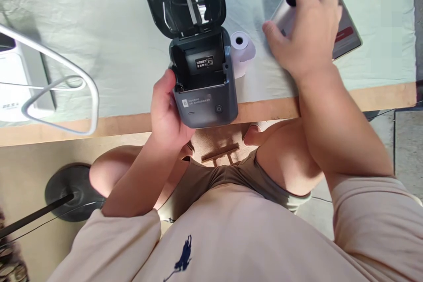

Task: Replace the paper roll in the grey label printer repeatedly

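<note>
My left hand (167, 110) grips a dark grey portable label printer (205, 105) by its left side, over the table's front edge. The printer's smoky lid (194, 0) is flipped up, and its paper bay stands bare with a small printed sticker inside. Right beside the printer, a white paper roll (243, 50) stands upright with its loose end partly unwound. My right hand (309, 22) is closed around another white roll (280, 15), with a dark hollow core, lying tilted on the table. Its palm hides much of that roll.
Beneath and beyond my right hand lies a flat phone-like device (348, 31) with a red patch on its screen. A thick white cable (89, 83) loops beside a white box (20, 79) at left. Below the wooden table edge (380, 97) stands a round black base (71, 189).
</note>
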`<state>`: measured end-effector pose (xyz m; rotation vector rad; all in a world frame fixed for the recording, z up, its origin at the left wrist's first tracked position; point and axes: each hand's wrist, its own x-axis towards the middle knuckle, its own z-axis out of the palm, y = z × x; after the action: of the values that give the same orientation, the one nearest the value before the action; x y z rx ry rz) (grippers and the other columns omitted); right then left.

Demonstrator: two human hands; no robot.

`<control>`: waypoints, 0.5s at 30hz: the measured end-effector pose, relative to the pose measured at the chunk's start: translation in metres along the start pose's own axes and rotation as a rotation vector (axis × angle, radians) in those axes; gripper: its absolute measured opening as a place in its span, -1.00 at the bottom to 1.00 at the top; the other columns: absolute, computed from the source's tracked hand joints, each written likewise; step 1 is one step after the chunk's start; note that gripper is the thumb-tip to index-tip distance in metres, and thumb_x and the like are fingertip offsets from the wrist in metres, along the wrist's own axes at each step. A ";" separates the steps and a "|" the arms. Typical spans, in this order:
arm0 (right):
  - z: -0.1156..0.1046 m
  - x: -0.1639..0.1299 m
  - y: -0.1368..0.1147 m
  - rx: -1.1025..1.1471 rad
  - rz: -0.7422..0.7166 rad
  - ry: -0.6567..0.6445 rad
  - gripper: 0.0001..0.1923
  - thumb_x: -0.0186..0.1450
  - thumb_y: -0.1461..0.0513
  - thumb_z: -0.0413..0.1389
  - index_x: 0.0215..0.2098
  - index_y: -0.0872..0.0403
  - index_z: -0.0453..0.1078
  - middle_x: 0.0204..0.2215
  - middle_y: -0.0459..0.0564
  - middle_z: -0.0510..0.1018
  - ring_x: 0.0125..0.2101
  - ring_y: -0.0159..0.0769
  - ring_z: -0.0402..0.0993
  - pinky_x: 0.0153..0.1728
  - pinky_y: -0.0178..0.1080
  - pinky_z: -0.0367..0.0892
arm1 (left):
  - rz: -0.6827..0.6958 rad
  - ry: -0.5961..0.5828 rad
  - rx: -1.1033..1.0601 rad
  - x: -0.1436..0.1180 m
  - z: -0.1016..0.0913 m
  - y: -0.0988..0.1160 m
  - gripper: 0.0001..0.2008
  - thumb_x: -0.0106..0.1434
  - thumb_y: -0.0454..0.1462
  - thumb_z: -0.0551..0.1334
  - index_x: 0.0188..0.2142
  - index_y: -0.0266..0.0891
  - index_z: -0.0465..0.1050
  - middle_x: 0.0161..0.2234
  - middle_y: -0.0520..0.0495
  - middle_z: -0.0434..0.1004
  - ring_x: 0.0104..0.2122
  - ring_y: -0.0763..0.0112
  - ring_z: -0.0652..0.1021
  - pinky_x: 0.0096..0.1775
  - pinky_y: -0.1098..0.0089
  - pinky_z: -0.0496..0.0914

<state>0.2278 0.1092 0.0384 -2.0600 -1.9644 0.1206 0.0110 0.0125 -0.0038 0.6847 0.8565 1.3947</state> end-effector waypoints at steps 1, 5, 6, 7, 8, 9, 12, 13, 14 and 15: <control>0.004 0.002 -0.001 -0.013 -0.001 -0.023 -0.44 0.31 0.15 0.17 0.27 -0.01 0.35 0.22 0.18 0.38 0.20 0.10 0.41 0.24 0.16 0.27 | -0.004 -0.004 0.010 0.000 0.000 0.000 -0.67 0.38 0.01 0.16 -0.10 -0.10 0.56 0.08 -0.06 0.62 0.44 -0.02 0.26 0.34 0.02 0.47; 0.010 0.004 -0.002 -0.008 -0.013 -0.011 -0.49 0.33 0.24 0.07 0.24 -0.12 0.41 0.17 0.16 0.37 0.12 -0.02 0.44 0.16 0.13 0.35 | 0.015 -0.067 -0.003 -0.001 -0.001 0.001 -0.64 0.38 0.04 0.16 -0.07 -0.09 0.59 0.02 -0.10 0.66 0.48 -0.02 0.19 0.37 -0.02 0.42; 0.010 0.004 -0.001 -0.004 -0.015 -0.007 -0.49 0.34 0.24 0.05 0.25 -0.13 0.42 0.16 0.16 0.36 0.12 -0.06 0.41 0.17 0.09 0.35 | 0.008 -0.078 -0.004 -0.001 -0.002 0.001 -0.64 0.38 0.04 0.17 -0.07 -0.08 0.59 0.00 -0.10 0.67 0.48 -0.02 0.19 0.39 -0.03 0.41; 0.009 0.003 0.001 0.014 -0.026 0.000 -0.47 0.34 0.25 0.05 0.26 -0.13 0.41 0.16 0.15 0.36 0.12 -0.10 0.40 0.18 0.04 0.35 | 0.003 -0.080 -0.003 -0.001 -0.002 0.002 -0.65 0.37 0.05 0.18 -0.08 -0.06 0.59 -0.02 -0.11 0.68 0.48 -0.04 0.20 0.39 -0.04 0.40; 0.009 0.003 0.002 0.058 -0.059 0.022 -0.43 0.31 0.26 0.06 0.28 -0.09 0.39 0.17 0.14 0.37 0.12 -0.14 0.38 0.20 -0.02 0.34 | -0.003 -0.074 -0.001 0.000 -0.002 0.002 -0.66 0.36 0.05 0.20 -0.09 -0.05 0.60 -0.03 -0.10 0.69 0.47 -0.06 0.22 0.40 -0.04 0.40; 0.008 0.002 0.003 0.132 -0.120 0.052 -0.40 0.26 0.27 0.09 0.29 -0.01 0.38 0.19 0.12 0.38 0.11 -0.18 0.38 0.22 -0.07 0.33 | -0.008 -0.068 0.001 0.000 -0.001 0.002 -0.67 0.34 0.06 0.22 -0.11 -0.03 0.61 -0.03 -0.10 0.70 0.46 -0.08 0.24 0.39 -0.05 0.40; 0.005 0.001 0.003 0.593 -0.287 0.189 -0.30 0.06 0.28 0.11 0.20 0.23 0.27 0.01 0.06 0.53 -0.04 -0.27 0.46 0.12 -0.19 0.39 | -0.005 -0.060 -0.036 -0.001 0.000 0.002 -0.71 0.36 -0.01 0.21 -0.12 -0.05 0.61 -0.04 -0.07 0.70 0.42 -0.04 0.32 0.35 -0.03 0.45; 0.003 0.002 0.001 0.777 -0.271 0.178 -0.33 0.04 0.28 0.08 0.16 0.19 0.22 -0.09 0.01 0.55 -0.13 -0.29 0.49 0.01 -0.19 0.44 | 0.003 -0.061 -0.060 -0.001 0.001 0.001 -0.69 0.39 -0.03 0.17 -0.11 -0.09 0.61 -0.05 -0.06 0.69 0.40 0.00 0.35 0.34 -0.03 0.46; -0.001 0.002 -0.001 0.938 -0.193 0.112 -0.37 0.07 0.28 0.05 0.13 0.11 0.18 -0.17 -0.05 0.55 -0.21 -0.32 0.50 -0.12 -0.20 0.47 | 0.007 -0.064 -0.083 -0.001 0.001 0.000 -0.67 0.42 -0.05 0.13 -0.09 -0.14 0.60 -0.05 -0.06 0.68 0.39 0.04 0.37 0.34 -0.01 0.46; -0.005 0.003 -0.005 1.075 -0.062 -0.005 -0.43 0.13 0.30 0.00 0.14 0.03 0.14 -0.19 -0.10 0.55 -0.27 -0.36 0.51 -0.24 -0.22 0.48 | 0.011 -0.071 -0.102 -0.001 0.001 0.000 -0.65 0.44 -0.07 0.10 -0.08 -0.17 0.60 -0.07 -0.06 0.68 0.38 0.06 0.39 0.34 0.00 0.46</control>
<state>0.2248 0.1115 0.0446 -1.2603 -1.4220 0.9286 0.0120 0.0112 -0.0032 0.6576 0.7223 1.4058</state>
